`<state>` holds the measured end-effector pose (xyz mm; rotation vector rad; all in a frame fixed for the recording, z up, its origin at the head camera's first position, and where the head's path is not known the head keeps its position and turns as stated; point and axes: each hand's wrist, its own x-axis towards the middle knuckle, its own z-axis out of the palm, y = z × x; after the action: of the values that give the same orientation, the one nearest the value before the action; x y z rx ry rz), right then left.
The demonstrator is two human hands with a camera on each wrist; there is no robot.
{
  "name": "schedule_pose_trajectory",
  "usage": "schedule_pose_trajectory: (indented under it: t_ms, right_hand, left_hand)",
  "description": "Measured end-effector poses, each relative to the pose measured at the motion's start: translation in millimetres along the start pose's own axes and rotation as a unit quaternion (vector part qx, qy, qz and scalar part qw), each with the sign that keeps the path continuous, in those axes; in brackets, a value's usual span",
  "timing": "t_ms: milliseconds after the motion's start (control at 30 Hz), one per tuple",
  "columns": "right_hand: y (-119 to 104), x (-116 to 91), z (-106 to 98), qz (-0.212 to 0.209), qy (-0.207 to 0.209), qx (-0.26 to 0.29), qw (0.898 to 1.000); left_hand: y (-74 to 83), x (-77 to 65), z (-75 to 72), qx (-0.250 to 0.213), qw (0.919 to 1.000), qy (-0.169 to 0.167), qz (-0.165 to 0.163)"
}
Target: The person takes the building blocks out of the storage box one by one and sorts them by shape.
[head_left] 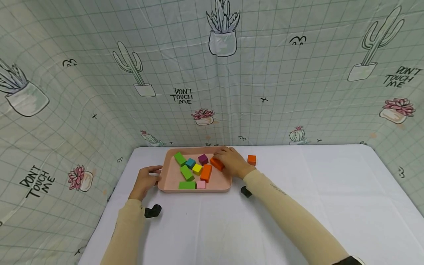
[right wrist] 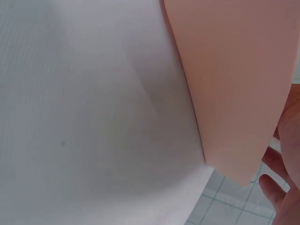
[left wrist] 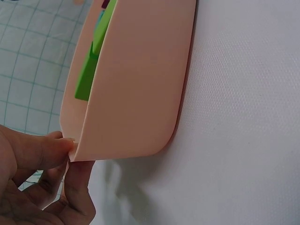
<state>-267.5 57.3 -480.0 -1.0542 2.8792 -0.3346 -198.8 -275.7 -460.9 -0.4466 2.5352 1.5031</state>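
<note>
A pink tray [head_left: 175, 186] holds several coloured blocks. With thumb and fingers, my left hand [head_left: 146, 181] pinches the tray's left rim; the left wrist view shows this left hand [left wrist: 42, 173] at the tray corner. Inside the right end of the tray, my right hand [head_left: 233, 162] grips an orange block [head_left: 216, 164], its fingers covering part of it. Close by lie another orange block [head_left: 206, 173], a purple block [head_left: 203, 159] and a yellow block [head_left: 197, 169]. The right wrist view catches only part of the right hand [right wrist: 286, 159] beyond the tray wall [right wrist: 234, 84].
Green blocks [head_left: 187, 173], a blue block [head_left: 190, 163] and a pink block [head_left: 201, 184] also sit in the tray. Outside it, right of my right hand, stands an orange cube [head_left: 251, 159]. A patterned cloth [head_left: 265, 73] rises behind the white table [head_left: 205, 232].
</note>
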Motion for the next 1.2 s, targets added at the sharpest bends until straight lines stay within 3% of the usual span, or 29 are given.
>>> schedule_pose_trajectory:
  t_ms: [233,500,833,1200]
  right_hand:
    - [0.6,1.7,-5.2,0.0,-0.017,-0.009,1.0]
    - [2.9,0.2,-7.8,0.03,-0.025,0.011,0.999]
    - [2.5,-16.6,-23.5,0.01,0.082,-0.028,0.996]
    - [15.0,-50.5,-34.9,0.009,0.161,-0.031,0.986]
  left_hand:
    - [1.7,0.8,-0.2,0.004,1.0,-0.001,0.002]
    - [2.8,1.4,1.8,-0.002,1.0,-0.001,0.0]
    - [0.8,-0.1,1.3,-0.011,0.9999,-0.003,0.008]
    - [-0.8,-0.2,-0.3,-0.006,1.0,-0.003,0.006]
